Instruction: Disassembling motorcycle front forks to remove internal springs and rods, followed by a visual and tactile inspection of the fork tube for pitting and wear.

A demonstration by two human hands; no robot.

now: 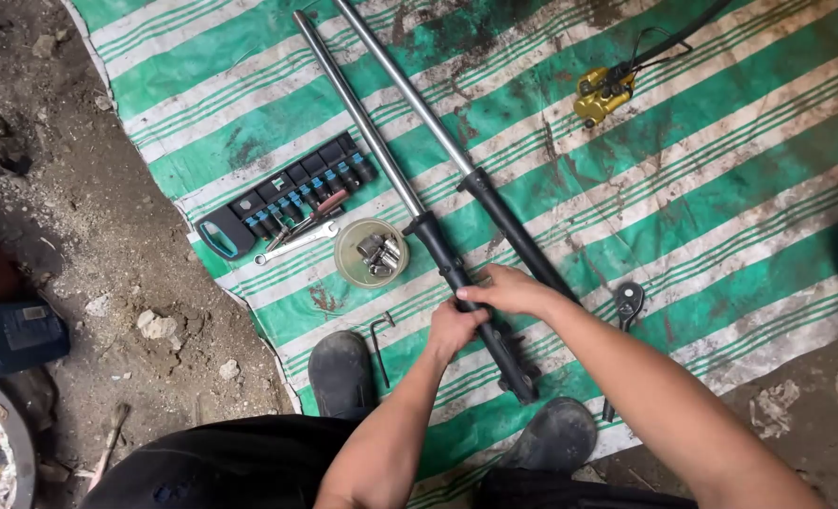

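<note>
Fork tube with the black lower leg lies on the mat in the lower middle of the frame, and both hands are closed around this black part. At the bottom edge there are two dark shoes standing on the mat, one on each side of the arms. The left hand is clamped on the leg from below, with the fingers wrapped around it. The right hand is just above it, touching it, and grips the same leg from the top. A second fork tube lies just beside the first one, almost parallel, and both shiny metal parts run to the upper middle of the frame. A bent hex key lies on the mat near the left shoe. To the right of the hands a ratchet handle rests on the mat. To the left of the tubes stands a small round tin with metal pieces inside, and beside it lie a wrench and red-handled pliers. Behind them is a black socket rail with blue parts. In the upper right a gold brake caliper lies with its black hose. The green and white striped mat is dirty, and bare ground is at the left.
</note>
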